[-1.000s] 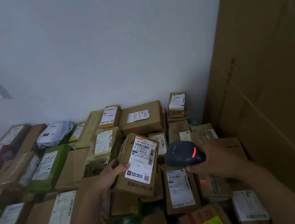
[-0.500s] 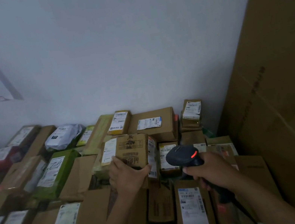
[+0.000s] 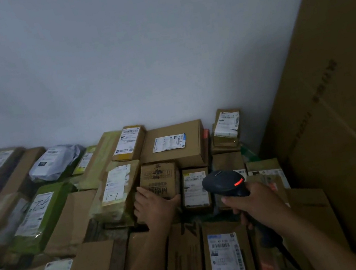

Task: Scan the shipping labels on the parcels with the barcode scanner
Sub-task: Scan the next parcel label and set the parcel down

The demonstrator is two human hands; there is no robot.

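cardboard parcel (image 3: 158,176) gripped by left hand (image 3: 154,207); right hand (image 3: 256,203) clasps black scanner (image 3: 224,182).

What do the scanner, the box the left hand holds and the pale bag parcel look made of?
Scanner: dark matte plastic, judging by its smooth moulded shell. Box: brown cardboard, probably; dull, printed, sharp folded edges. Bag parcel: likely thin plastic film; crumpled and faintly glossy.
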